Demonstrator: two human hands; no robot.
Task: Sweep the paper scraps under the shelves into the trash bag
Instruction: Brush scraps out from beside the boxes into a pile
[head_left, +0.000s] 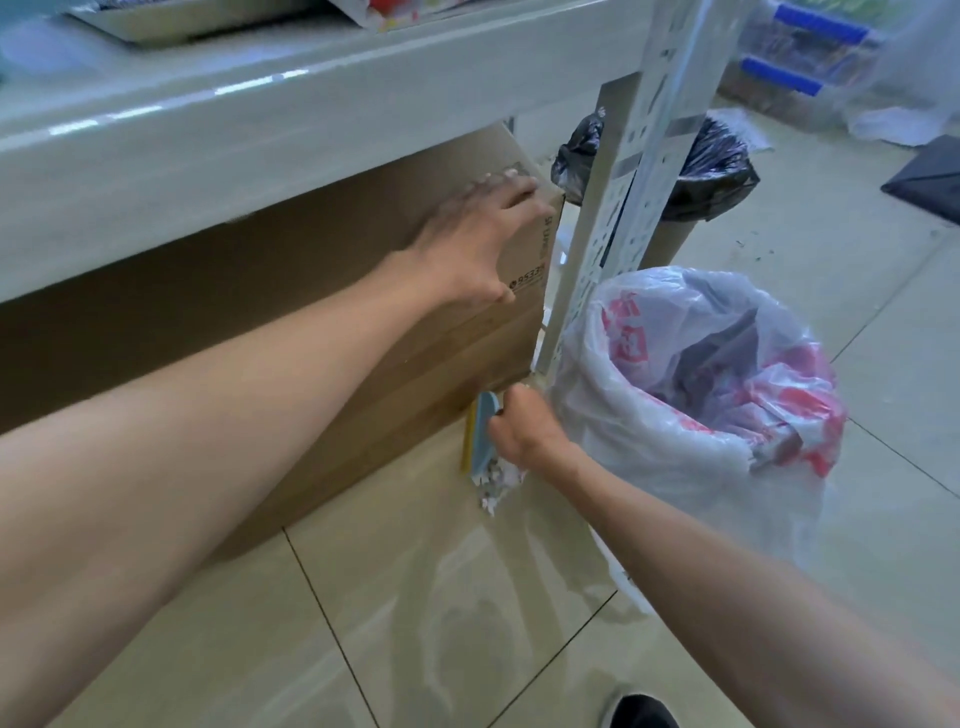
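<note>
1. The right grip was curled round a small blue sweeping tool with a yellow edge, low at the near bottom corner of the cardboard box under the shelf. Whether the tool was a brush or a scoop could not be told.
2. The left grip held nothing. Its fingers lay spread and flat against the box's face near the upper corner, well above the scraps.
3. The paper scraps lay in a small white heap on the floor, touching the tool's near end and just beside the right wrist, on the person's side of the grip.
4. The tool's long axis ran along the box's face, away from the person, so the heap sat at its tail, not under its middle.
5. The trash bag stood just to the right of the right grip, mouth open upward, beside the shelf's upright post.
6. The right grip was plainly the nearer one. The heap probably had to travel right and upward over the bag's rim, since the mouth did not face the floor.
</note>
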